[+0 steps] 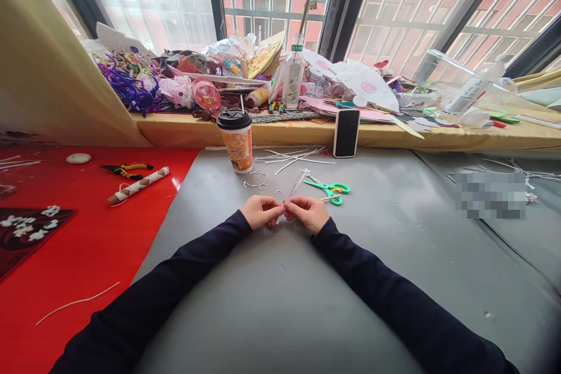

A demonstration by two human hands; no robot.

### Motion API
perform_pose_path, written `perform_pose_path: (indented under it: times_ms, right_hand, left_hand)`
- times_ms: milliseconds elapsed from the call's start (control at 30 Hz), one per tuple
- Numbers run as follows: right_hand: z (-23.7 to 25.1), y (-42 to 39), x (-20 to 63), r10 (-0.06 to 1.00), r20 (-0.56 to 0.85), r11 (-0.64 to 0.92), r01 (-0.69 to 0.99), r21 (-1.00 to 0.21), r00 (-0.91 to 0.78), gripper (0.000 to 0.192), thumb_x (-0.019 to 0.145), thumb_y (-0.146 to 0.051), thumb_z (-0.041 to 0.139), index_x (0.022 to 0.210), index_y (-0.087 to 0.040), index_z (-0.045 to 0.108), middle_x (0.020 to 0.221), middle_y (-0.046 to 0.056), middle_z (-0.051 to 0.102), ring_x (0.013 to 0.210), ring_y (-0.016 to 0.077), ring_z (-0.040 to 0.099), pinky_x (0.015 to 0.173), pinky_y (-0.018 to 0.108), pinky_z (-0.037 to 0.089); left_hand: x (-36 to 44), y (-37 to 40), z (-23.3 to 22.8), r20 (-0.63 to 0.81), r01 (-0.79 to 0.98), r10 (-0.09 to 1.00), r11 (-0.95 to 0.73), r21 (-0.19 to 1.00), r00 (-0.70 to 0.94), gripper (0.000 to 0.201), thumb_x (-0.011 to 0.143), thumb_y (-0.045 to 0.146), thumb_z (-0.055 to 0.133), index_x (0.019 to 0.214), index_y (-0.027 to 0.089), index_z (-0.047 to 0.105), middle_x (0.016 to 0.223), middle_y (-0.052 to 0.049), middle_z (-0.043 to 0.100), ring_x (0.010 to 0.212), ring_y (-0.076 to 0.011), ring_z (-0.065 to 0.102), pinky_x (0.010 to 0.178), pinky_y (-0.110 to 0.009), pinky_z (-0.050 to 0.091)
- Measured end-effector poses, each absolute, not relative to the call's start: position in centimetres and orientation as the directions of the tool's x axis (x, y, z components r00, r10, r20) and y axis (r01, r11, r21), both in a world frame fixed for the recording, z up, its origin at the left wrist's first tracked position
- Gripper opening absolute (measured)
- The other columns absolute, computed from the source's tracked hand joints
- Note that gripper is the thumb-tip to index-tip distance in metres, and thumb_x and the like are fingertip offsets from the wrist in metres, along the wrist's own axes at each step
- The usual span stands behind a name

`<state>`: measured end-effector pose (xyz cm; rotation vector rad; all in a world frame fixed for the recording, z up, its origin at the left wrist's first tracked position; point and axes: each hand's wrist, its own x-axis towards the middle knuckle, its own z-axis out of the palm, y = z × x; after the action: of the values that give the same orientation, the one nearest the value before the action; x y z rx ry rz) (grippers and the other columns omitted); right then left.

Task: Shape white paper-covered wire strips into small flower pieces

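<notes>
a: where's the white stick (293, 191)?
b: mid-desk, pinched between both hands, left hand (262, 211) and right hand (309, 213), fingers clamped on its lower end.
a: nearby?
b: green scissors (329, 190) just beside, cup (236, 141) toward the far edge.

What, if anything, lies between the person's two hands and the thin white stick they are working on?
Nothing visible does. The left hand and the right hand both already pinch the lower end of the white stick, which slants up towards the green scissors. The scissors and the paper cup lie beyond the hands, apart from them.
</notes>
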<state>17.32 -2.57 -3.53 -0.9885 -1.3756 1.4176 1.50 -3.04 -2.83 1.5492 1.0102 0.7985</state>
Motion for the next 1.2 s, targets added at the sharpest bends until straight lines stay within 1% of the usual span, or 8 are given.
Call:
perform_pose_path:
  times_ms: [200,400,600,700,800,900,1033,1200]
  right_hand:
    - [-3.7,-2.6,17.3,0.975,0.072,0.061,-0.056,-0.997,-0.21,0.024,0.058,-0.034,0.067,0.064,-0.013,0.058,0.056,0.002,0.06,0.048,0.0123,0.056,0.051,0.027,0.048]
    - [-3.6,-2.7,17.3,0.953,0.164,0.147,-0.085,-0.986,-0.254,0.02,0.061,-0.031,0.065,0.07,-0.014,0.059,0.058,0.001,0.059,0.051,0.0105,0.054,0.054,0.025,0.046]
    - [-3.4,-2.6,17.3,0.947,0.229,0.218,-0.073,-0.973,-0.226,0.019,0.063,-0.03,0.063,0.076,-0.015,0.06,0.064,0.002,0.06,0.056,0.0112,0.055,0.054,0.025,0.045]
    - [-3.4,-2.7,17.3,0.936,0.258,0.251,-0.06,-0.966,-0.24,0.02,0.065,-0.03,0.062,0.078,-0.016,0.06,0.067,0.002,0.06,0.059,0.0119,0.056,0.056,0.026,0.045]
    - [-3.4,-2.7,17.4,0.921,0.279,0.275,-0.053,-0.96,-0.272,0.021,0.068,-0.03,0.059,0.082,-0.016,0.059,0.068,0.002,0.059,0.06,0.0122,0.056,0.057,0.026,0.046]
    - [-3.4,-2.7,17.5,0.911,0.301,0.305,-0.029,-0.952,-0.282,0.02,0.068,-0.031,0.059,0.082,-0.017,0.057,0.071,0.002,0.06,0.064,0.0133,0.058,0.062,0.027,0.047]
    - [-3.5,-2.8,17.7,0.893,0.35,0.383,0.069,-0.921,-0.284,0.02,0.069,-0.033,0.058,0.082,-0.018,0.055,0.074,0.003,0.06,0.069,0.0147,0.058,0.07,0.03,0.047]
    - [-3.4,-2.9,17.8,0.876,0.408,0.462,0.202,-0.864,-0.258,0.02,0.069,-0.034,0.057,0.079,-0.017,0.057,0.08,0.005,0.059,0.065,0.0137,0.056,0.064,0.029,0.047]
  left_hand:
    - [1.5,-2.8,-2.7,-0.098,0.118,0.914,0.056,0.991,0.394,0.032,0.066,0.04,0.058,0.068,0.008,0.055,0.046,0.0,0.053,0.041,-0.0102,0.053,0.043,-0.022,0.045]
    - [1.3,-2.3,-3.0,-0.181,0.046,0.894,0.178,0.983,0.409,0.033,0.063,0.04,0.062,0.071,0.008,0.056,0.048,0.0,0.054,0.044,-0.011,0.055,0.046,-0.023,0.047]
    - [0.9,-2.0,-3.3,-0.219,-0.059,0.843,0.283,0.957,0.491,0.031,0.063,0.035,0.064,0.076,0.009,0.055,0.058,-0.003,0.058,0.051,-0.011,0.057,0.05,-0.024,0.048]
    - [0.8,-2.0,-3.2,-0.228,-0.083,0.818,0.317,0.945,0.529,0.028,0.065,0.033,0.063,0.078,0.009,0.056,0.067,-0.005,0.06,0.052,-0.0101,0.057,0.051,-0.024,0.048]
    - [0.7,-2.1,-3.0,-0.236,-0.095,0.795,0.344,0.934,0.56,0.027,0.066,0.032,0.062,0.08,0.009,0.057,0.073,-0.006,0.061,0.052,-0.0091,0.056,0.051,-0.024,0.047]
    - [0.6,-2.2,-2.9,-0.24,-0.105,0.795,0.354,0.93,0.556,0.027,0.066,0.032,0.062,0.08,0.009,0.057,0.071,-0.005,0.061,0.051,-0.0082,0.056,0.051,-0.023,0.046]
    - [0.7,-2.3,-2.8,-0.232,-0.102,0.801,0.341,0.934,0.552,0.029,0.065,0.033,0.063,0.08,0.009,0.058,0.071,-0.005,0.06,0.05,-0.0073,0.054,0.05,-0.023,0.045]
    - [0.7,-2.3,-2.9,-0.217,-0.05,0.832,0.281,0.958,0.511,0.033,0.063,0.036,0.064,0.08,0.009,0.059,0.069,-0.005,0.06,0.048,-0.0073,0.053,0.048,-0.022,0.045]
